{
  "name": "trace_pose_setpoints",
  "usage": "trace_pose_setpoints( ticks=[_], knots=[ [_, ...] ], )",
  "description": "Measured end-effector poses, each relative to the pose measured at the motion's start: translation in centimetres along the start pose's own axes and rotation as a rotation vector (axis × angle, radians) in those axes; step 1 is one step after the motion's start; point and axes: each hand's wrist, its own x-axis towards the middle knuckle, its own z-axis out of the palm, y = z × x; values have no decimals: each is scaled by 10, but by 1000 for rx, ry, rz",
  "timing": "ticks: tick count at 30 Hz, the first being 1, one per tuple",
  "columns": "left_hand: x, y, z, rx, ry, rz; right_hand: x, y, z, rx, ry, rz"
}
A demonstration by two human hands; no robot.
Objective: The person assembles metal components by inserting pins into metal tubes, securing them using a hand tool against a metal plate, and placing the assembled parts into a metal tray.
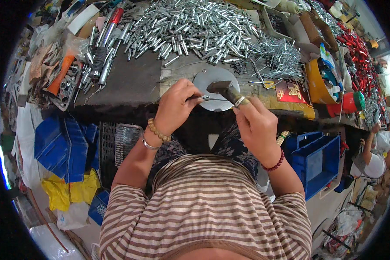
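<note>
Disc, one, round, grey [202,80]: set at the near edge of the worktop [117,84]; taken as the dial's centre for all entries.
Left hand [177,104], at 8 o'clock: fingers closed narrowly on a small metal piece [204,98], which is held at the disc's 7 o'clock side; its exact form cannot be told.
Right hand [258,125], at 4 o'clock: fingers wrapped around the handle of a hammer [222,86]. The hammer's head is held over the disc; whether the disc or the piece is touched cannot be told.
Tubes, silver, many [190,28]: heaped at 12 o'clock.
Rods, thin, many [279,56]: piled at 2 o'clock.
Card, red [284,92]: laid at 3 o'clock, with a yellow container [315,84] placed beyond it.
Tool, orange-handled [61,73]: laid at 9 o'clock.
Bin, blue [318,167]: placed below the worktop, at 4 o'clock.
</note>
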Motion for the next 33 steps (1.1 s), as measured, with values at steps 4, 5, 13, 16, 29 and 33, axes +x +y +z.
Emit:
trace_pose_setpoints(
  ticks=[4,5,13,16,29,33],
  knots=[
    [2,4,-1,13,-2,3,-3,5,14,-126,-58,-46],
    [2,5,-1,15,-14,-3,-3,6,14,-104,-85,-21],
    [-2,5,-2,-17,-24,-10,-6,0,1,74,37,97],
    [-3,4,-2,15,-29,-10,-11,6,11,81,125,4],
    [2,2,-4,22,-16,11,28,51,32,-264,-184,40],
    [0,11,-6,-11,-2,-16,19,32,21,-269,-91,-62]
  ],
)
